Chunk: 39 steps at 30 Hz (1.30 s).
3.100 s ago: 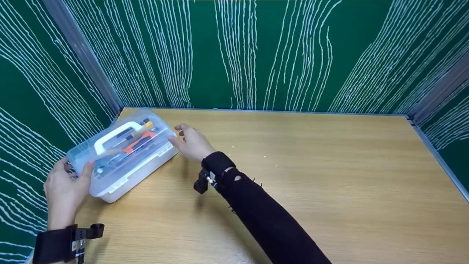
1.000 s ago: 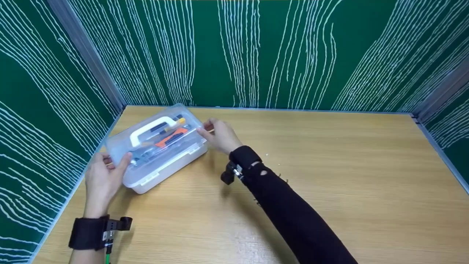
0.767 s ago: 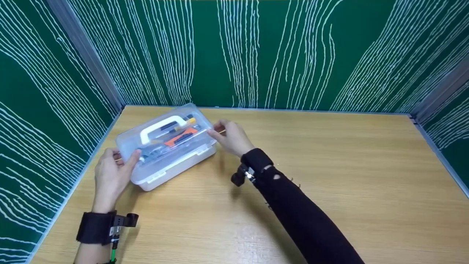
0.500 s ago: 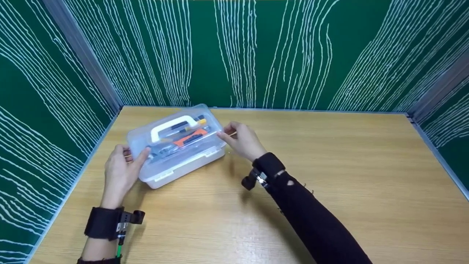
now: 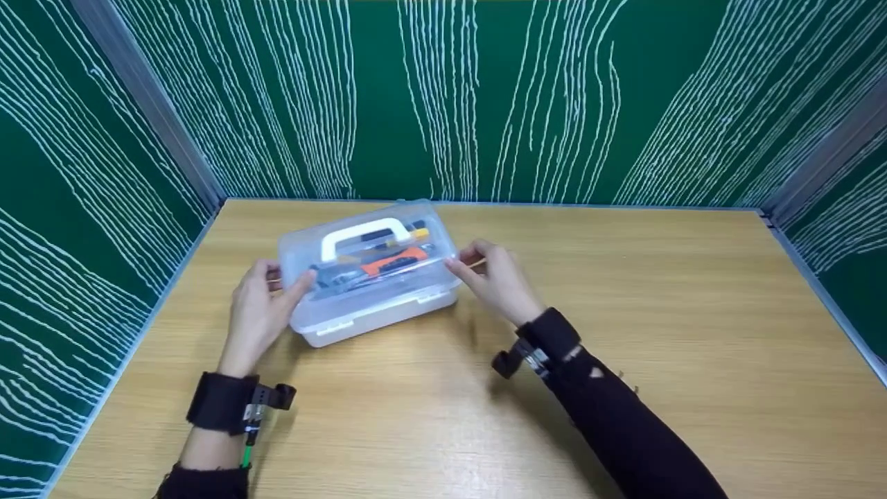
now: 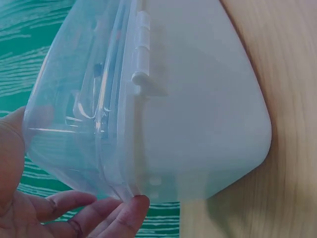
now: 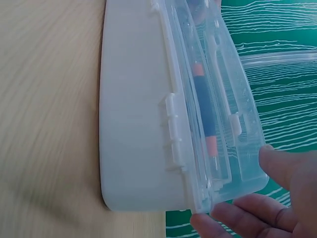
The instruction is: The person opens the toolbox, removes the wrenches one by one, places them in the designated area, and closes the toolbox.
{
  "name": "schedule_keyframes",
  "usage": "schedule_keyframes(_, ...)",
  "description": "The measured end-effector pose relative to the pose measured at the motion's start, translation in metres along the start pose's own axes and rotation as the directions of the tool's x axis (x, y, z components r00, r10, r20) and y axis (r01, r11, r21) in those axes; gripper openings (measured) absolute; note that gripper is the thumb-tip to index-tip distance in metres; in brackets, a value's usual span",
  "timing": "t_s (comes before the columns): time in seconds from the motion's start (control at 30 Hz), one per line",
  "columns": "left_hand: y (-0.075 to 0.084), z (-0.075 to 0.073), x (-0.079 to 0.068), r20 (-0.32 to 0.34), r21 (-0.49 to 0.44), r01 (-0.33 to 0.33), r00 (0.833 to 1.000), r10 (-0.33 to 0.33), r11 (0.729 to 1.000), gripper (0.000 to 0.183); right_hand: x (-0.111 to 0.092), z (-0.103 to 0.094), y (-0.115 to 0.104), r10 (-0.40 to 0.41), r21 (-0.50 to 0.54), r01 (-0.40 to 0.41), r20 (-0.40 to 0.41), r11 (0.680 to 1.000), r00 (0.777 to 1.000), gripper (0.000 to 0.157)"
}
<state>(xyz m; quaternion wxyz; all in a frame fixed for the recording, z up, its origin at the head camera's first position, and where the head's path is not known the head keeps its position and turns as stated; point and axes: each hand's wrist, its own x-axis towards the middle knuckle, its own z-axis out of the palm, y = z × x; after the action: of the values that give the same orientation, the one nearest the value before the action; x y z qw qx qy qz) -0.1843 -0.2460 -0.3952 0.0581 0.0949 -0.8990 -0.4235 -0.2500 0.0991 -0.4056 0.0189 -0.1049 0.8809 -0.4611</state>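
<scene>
A clear-lidded plastic toolbox point(image 5: 371, 294) with a white carry handle point(image 5: 367, 227) stands at an angle on the table, its lid down. Through the lid show an orange-and-black tool point(image 5: 395, 262) and a yellow-ended one point(image 5: 418, 234). My left hand point(image 5: 260, 308) holds the box's left end, thumb on the lid and fingers at the rim. At the opposite end my right hand point(image 5: 502, 281) grips the lid edge the same way. Both wrist views show the white lower wall point(image 7: 136, 114) and fingertips point(image 6: 136, 203) at the lid seam.
The wooden table point(image 5: 658, 312) meets green panels with white wavy lines point(image 5: 381, 104) at the back and both sides. Grey metal strips point(image 5: 152, 104) run up the corners. Each wrist wears a black strap point(image 5: 222, 402) with a small camera.
Both hands have moved the toolbox rightward from the left back corner toward the table's middle, turning it a little straighter. The right hand's fingers have closed in on the box's right end.
</scene>
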Motion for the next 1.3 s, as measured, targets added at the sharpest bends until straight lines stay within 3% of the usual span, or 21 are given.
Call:
schedule_keyframes(0.53, 0.018, 0.035, 0.015, 0.098, -0.089, -0.087, 0.991, 0.095, 0.992, 0.075, -0.049, -0.034, 0.026, 0.002, -0.003, -0.002, -0.091, 1.0, 0.996, 0.029)
schedule_keyframes(1.07, 0.034, 0.057, 0.025, 0.199, -0.163, -0.145, 0.964, 0.177, 0.976, 0.067, -0.1, -0.053, 0.037, -0.086, -0.104, 0.067, -0.189, 0.992, 0.978, 0.025)
schedule_keyframes(1.3, 0.036, 0.067, 0.018, 0.162, -0.203, -0.118, 0.975, 0.152, 0.972, 0.064, -0.09, -0.075, 0.049, -0.004, -0.022, 0.002, -0.062, 1.0, 0.998, 0.035)
